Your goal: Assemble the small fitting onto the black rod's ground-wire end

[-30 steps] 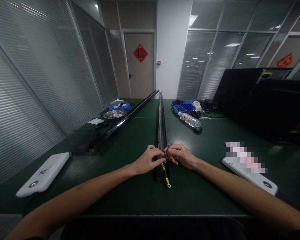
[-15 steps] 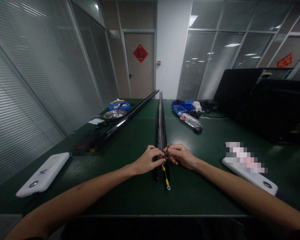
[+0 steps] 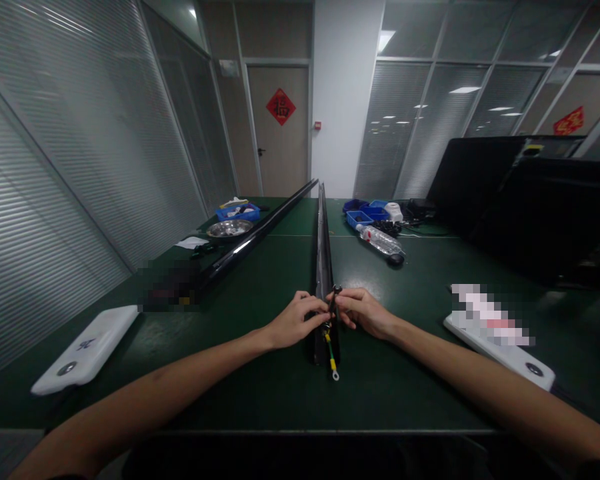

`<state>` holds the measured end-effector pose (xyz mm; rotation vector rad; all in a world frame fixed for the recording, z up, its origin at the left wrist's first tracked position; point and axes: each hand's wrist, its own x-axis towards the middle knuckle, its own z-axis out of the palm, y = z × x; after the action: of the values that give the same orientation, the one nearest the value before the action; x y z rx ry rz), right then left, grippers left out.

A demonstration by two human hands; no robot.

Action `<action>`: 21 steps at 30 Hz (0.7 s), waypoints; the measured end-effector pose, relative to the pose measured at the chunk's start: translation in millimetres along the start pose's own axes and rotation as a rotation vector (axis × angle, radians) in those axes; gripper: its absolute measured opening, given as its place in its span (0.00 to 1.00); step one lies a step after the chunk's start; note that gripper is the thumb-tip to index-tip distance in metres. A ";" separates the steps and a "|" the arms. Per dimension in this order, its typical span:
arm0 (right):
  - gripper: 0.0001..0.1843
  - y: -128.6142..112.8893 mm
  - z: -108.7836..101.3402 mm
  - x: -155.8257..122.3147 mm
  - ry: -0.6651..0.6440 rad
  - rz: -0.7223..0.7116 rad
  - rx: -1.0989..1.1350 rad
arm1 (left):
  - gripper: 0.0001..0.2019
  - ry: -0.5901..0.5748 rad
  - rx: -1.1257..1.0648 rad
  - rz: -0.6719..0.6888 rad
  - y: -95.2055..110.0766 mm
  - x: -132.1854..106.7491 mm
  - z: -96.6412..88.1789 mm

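A long black metal channel (image 3: 321, 253) lies on the green table, running away from me. At its near end my right hand (image 3: 364, 310) pinches a small open-ended wrench (image 3: 335, 291), whose forked jaw points up and away. My left hand (image 3: 300, 321) is closed, thumb and fingertips together over the channel beside the wrench; what they grip is hidden. Just below the fingertips, a green-and-yellow wire (image 3: 331, 348) comes out of the channel. Its free end carries a ring terminal (image 3: 335, 376) that points toward me.
A second long black bar (image 3: 253, 243) lies slantwise to the left. White devices rest at left (image 3: 87, 347) and right (image 3: 505, 357). Farther back are a metal bowl (image 3: 230, 229), a blue tray (image 3: 250, 215), blue bins (image 3: 360, 219) and a plastic bottle (image 3: 381, 243). Dark panels (image 3: 540, 220) stand at right.
The wrench has turned slightly in my right hand, so its forked jaw shows more plainly. The wire's ring terminal has shifted slightly left. Both hands stay almost in place.
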<state>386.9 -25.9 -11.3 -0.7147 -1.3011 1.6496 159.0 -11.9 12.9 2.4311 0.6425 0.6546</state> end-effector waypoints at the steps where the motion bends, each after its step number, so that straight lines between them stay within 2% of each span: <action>1: 0.18 0.3 -0.3 0.1 0.001 -0.001 0.003 | 0.08 0.002 -0.002 -0.004 0.8 0.0 -0.2; 9: 0.16 1.5 -1.6 0.5 0.005 -0.004 0.006 | 0.08 0.006 -0.022 -0.014 3.0 0.7 -0.6; 21: 0.16 -1.6 0.3 -1.1 -0.009 0.009 0.014 | 0.10 -0.006 -0.042 -0.004 -4.7 0.4 0.5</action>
<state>387.5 -27.0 -9.8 -0.7065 -1.2927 1.6700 158.2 -8.4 9.9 2.3912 0.6248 0.6530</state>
